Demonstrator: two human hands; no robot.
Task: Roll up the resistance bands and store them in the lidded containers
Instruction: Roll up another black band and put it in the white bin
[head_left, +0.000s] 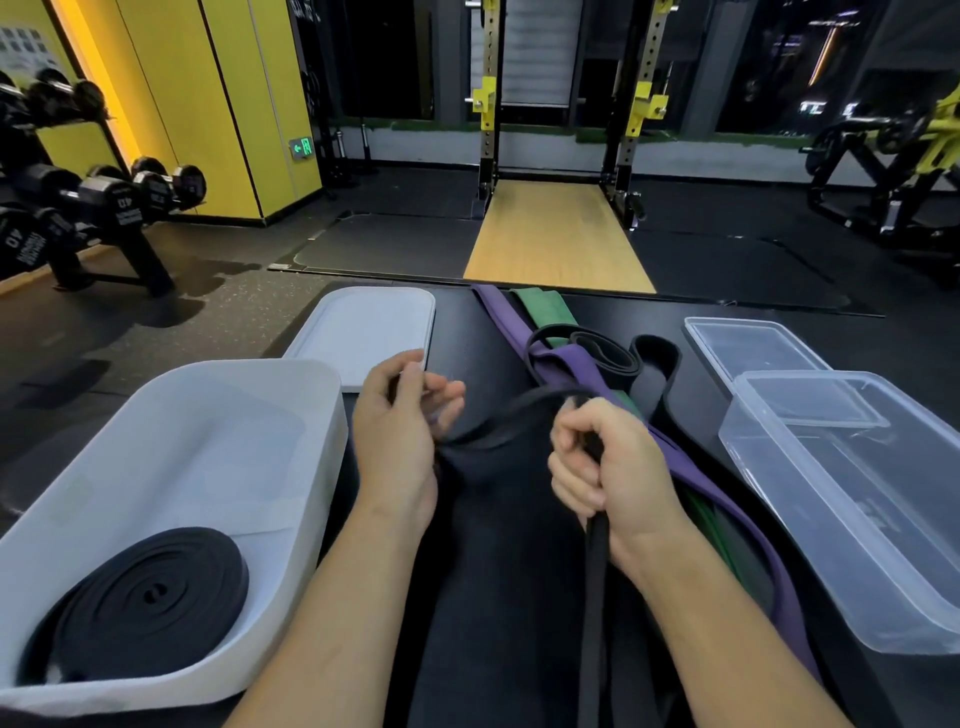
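A thin black resistance band (596, 582) runs up through my right hand (608, 467), whose fingers curl round it above the black table. The band arcs left toward my left hand (402, 431), which pinches its other part with loosely bent fingers. A rolled black band (150, 597) lies inside the white tub (311, 415) at the left. Purple (571, 364), green (545, 306) and wide black (654, 374) bands lie tangled behind my hands. A clear plastic container (779, 493) stands at the right.
The white tub's lid (374, 327) lies flat behind the tub. A clear lid (753, 348) sits behind the clear container. Beyond the table are a dumbbell rack (104, 202) at left, a squat rack (566, 104) with wooden platform ahead, and a machine (893, 156) at right.
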